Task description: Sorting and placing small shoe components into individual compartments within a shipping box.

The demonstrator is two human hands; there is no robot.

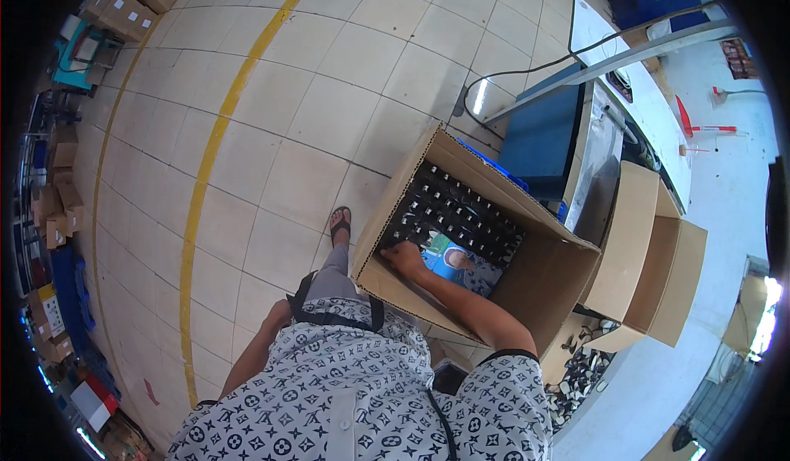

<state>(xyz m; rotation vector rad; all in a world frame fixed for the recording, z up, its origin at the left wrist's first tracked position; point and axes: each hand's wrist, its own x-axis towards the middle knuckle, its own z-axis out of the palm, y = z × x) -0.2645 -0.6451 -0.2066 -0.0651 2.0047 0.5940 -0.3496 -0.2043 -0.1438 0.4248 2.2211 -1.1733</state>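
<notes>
My right hand (402, 257) reaches down into a large open cardboard box (543, 276), by its near-left wall. Its fingers are curled, and whatever they grip, if anything, is hidden under the hand. Rows of small black pieces with shiny silver spots (448, 206) fill the layer inside the box. Beside my right wrist lies a blue printed sheet or package (444, 257) with a picture on it, on top of the black pieces. My left hand (281, 311) hangs low by my hip, away from the box; its fingers are mostly hidden.
A blue-sided workbench (543, 132) with a metal frame stands beyond the box. Another open carton (634, 255) is at the right, above a heap of small black-and-white pieces (580, 379). Yellow tape (222, 123) crosses the tiled floor. Cartons (123, 12) and shelves line the left.
</notes>
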